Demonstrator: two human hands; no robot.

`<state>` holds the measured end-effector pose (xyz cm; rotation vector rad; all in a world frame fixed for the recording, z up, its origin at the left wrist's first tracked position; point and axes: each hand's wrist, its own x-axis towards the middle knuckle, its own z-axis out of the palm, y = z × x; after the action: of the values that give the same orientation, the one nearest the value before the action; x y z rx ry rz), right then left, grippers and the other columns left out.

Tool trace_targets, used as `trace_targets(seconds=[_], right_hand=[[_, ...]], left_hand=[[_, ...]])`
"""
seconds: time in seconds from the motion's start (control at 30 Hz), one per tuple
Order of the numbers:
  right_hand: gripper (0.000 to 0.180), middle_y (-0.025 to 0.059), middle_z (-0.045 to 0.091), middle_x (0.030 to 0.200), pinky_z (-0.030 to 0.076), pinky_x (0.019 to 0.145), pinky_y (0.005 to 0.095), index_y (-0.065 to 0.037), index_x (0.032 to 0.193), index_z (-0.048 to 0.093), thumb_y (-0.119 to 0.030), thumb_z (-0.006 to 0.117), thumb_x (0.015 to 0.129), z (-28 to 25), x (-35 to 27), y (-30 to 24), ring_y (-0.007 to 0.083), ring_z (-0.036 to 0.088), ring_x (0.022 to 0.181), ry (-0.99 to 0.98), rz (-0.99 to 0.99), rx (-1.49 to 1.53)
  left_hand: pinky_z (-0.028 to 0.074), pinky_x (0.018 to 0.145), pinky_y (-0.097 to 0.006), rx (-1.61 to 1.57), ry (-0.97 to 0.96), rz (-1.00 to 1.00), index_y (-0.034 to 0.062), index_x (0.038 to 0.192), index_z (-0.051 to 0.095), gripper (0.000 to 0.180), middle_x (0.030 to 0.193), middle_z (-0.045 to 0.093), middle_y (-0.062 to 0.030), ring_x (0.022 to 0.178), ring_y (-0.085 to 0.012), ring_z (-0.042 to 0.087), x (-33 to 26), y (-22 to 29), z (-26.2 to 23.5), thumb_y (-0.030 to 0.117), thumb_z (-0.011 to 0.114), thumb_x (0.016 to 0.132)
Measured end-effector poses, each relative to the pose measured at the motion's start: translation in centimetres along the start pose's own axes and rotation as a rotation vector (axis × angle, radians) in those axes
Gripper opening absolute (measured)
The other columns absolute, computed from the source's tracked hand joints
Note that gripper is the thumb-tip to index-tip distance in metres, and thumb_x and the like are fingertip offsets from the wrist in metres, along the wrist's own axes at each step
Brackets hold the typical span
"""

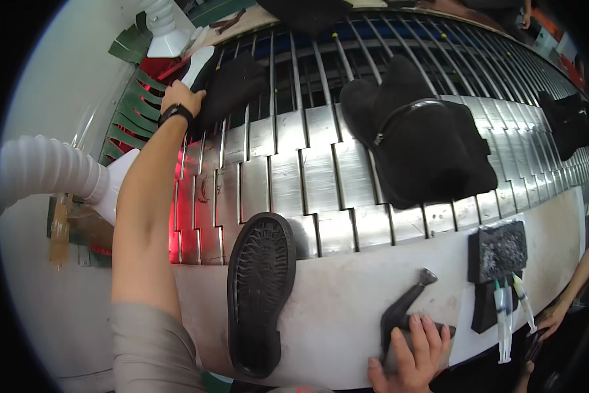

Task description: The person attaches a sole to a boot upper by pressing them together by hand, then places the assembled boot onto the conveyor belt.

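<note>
At the far left of the conveyor, my left hand point(182, 99), with a black band at the wrist, is closed on a black boot upper point(232, 85) by its end with a white underside. Low on the right, my right hand point(412, 357) lies with fingers stretched and apart over the handle of a black hammer-like tool point(400, 308) with a metal tip. The fingers touch this handle without wrapping round it. Between my arms a black shoe sole point(261, 295) rests on the pale ledge point(333, 288), its ribbed hollow side up.
Another black boot upper point(432, 150) with a zip lies on the metal slat conveyor point(320, 164). A dark block point(500, 249) and syringes point(504, 321) are at the right, near another person's hand point(555, 318). Green strip flaps point(140, 105) and a white hose point(52, 167) stand left.
</note>
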<state>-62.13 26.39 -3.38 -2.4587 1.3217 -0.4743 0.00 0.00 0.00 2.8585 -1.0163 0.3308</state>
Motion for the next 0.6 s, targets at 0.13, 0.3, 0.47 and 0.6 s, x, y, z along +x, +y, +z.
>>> trace_targets(seconds=[0.13, 0.3, 0.47, 0.6], right_hand=[[0.061, 0.0282, 0.060, 0.148, 0.026, 0.121, 0.0674, -0.003, 0.132, 0.071, -0.034, 0.081, 0.080, -1.4, 0.4, 1.4, 0.0475, 0.052, 0.142, 0.101, -0.113, 0.011], [0.056, 0.0254, 0.060, 0.148, 0.026, 0.122, 0.0683, -0.001, 0.131, 0.070, -0.026, 0.082, 0.082, -2.6, -1.3, 0.5, 0.0443, 0.052, 0.142, 0.210, -0.168, 0.149], [0.044, 0.0202, 0.065, 0.143, 0.038, 0.115, 0.0640, -0.002, 0.121, 0.072, -0.013, 0.084, 0.080, -3.1, -5.4, 0.8, 0.0404, 0.060, 0.133, 0.294, -0.313, 0.394], [0.031, 0.0175, 0.075, 0.123, 0.054, 0.100, 0.0484, -0.002, 0.113, 0.075, -0.012, 0.084, 0.085, -3.3, -11.6, -1.8, 0.0339, 0.073, 0.112, 0.110, -0.399, 0.669]], left_hand=[[0.051, 0.110, -0.050, -0.141, 0.327, 0.097, -0.0002, 0.150, 0.054, 0.088, 0.139, 0.064, -0.0266, 0.130, -0.0426, 0.063, -6.2, -1.7, -3.2, 0.051, 0.085, 0.086], [0.054, 0.103, -0.051, -0.474, 0.669, 0.291, 0.0012, 0.145, 0.060, 0.083, 0.130, 0.069, -0.0240, 0.119, -0.0438, 0.067, -15.3, -4.4, -14.5, 0.050, 0.087, 0.084], [0.053, 0.105, -0.038, -0.997, 0.648, 0.342, -0.0091, 0.138, 0.062, 0.075, 0.126, 0.073, -0.0194, 0.116, -0.0274, 0.070, -28.3, -6.1, -23.0, 0.038, 0.090, 0.088], [0.052, 0.106, -0.035, -1.487, 0.439, 0.469, -0.0094, 0.142, 0.058, 0.054, 0.131, 0.070, -0.0134, 0.116, -0.0228, 0.068, -42.0, -9.4, -28.6, 0.024, 0.076, 0.103]])
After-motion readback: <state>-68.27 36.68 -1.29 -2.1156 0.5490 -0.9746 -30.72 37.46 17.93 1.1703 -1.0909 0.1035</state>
